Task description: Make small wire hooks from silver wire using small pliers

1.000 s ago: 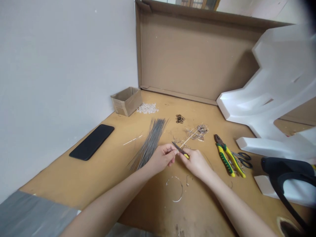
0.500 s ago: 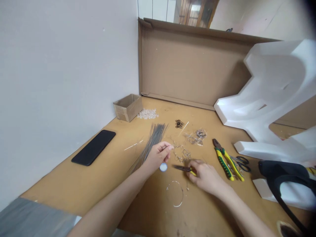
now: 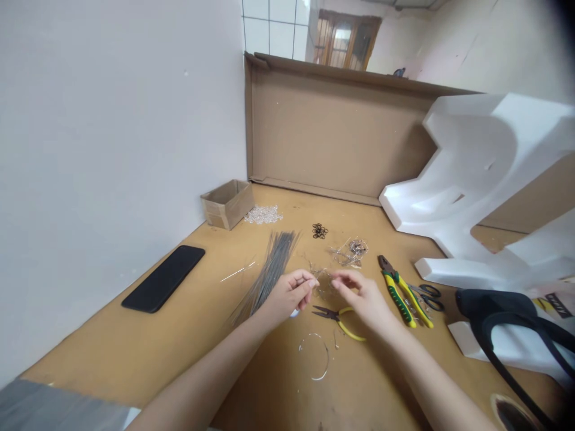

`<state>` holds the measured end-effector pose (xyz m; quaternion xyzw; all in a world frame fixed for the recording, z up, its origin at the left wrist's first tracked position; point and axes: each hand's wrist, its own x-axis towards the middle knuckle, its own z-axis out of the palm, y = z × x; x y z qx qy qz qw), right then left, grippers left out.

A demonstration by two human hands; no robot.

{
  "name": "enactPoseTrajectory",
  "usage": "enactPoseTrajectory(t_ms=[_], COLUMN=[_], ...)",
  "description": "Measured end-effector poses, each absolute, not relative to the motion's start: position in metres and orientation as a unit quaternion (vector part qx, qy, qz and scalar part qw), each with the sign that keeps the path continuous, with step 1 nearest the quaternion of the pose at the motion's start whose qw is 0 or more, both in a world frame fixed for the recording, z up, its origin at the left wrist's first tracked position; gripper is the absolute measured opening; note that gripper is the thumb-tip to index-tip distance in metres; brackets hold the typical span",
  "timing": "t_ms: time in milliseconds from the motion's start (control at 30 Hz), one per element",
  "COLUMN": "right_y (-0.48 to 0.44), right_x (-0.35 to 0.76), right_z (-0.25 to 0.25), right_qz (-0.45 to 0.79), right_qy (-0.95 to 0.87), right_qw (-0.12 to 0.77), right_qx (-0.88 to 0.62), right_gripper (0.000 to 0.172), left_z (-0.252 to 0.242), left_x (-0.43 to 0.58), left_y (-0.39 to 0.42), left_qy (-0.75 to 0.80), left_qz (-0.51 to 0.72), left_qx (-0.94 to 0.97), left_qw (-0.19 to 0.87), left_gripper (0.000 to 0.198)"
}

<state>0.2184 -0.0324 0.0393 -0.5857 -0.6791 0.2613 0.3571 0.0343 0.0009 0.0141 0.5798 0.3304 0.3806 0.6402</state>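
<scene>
My left hand (image 3: pixel 294 293) is closed in a pinch above the table, beside the bundle of straight grey wires (image 3: pixel 281 257). What sits between its fingertips is too small to make out. Facing it, my right hand (image 3: pixel 362 296) has thumb and forefinger slightly apart, with nothing clearly visible between them. Thin bent wire pieces (image 3: pixel 322 274) lie just behind the fingertips. Yellow-handled pliers (image 3: pixel 332 313) rest with jaws apart on the table, partly under my right hand. A curved wire (image 3: pixel 327 359) lies nearer me. Part of a small white round thing (image 3: pixel 294 313) shows below my left hand.
Green-and-yellow pliers (image 3: pixel 398 293) and dark-handled scissors (image 3: pixel 431 293) lie right. Behind are tangled wire (image 3: pixel 357 248), black rings (image 3: pixel 320 231), clear beads (image 3: pixel 264 214) and a small cardboard box (image 3: pixel 228 206). A black phone (image 3: pixel 164 280) lies left; white foam (image 3: pixel 467 167) stands right.
My right hand has let go of the yellow-handled pliers and risen toward my left hand. The pliers now lie on the table. The view has tilted slightly up and right.
</scene>
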Motion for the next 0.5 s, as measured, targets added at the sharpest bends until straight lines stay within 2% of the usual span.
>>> enactPoseTrajectory(t_ms=[100, 200, 333, 500], right_y=[-0.015, -0.006, -0.007, -0.012], right_x=[0.206, 0.196, 0.194, 0.196], right_z=[0.046, 0.043, 0.039, 0.044], right_qz=[0.356, 0.386, 0.36, 0.281], right_qy=[-0.643, -0.63, -0.636, -0.684], right_qw=[0.413, 0.446, 0.452, 0.412], right_qx=[-0.538, -0.505, -0.511, -0.532], right_gripper=[0.028, 0.023, 0.014, 0.007], left_z=[0.013, 0.014, 0.017, 0.017], left_x=[0.035, 0.035, 0.036, 0.037], left_y=[0.001, 0.001, 0.001, 0.0], left_qy=[0.327, 0.332, 0.351, 0.377], left_qz=[0.382, 0.381, 0.374, 0.367], left_qx=[0.584, 0.586, 0.587, 0.577], left_qw=[0.638, 0.634, 0.626, 0.625], left_gripper=[0.023, 0.021, 0.018, 0.017])
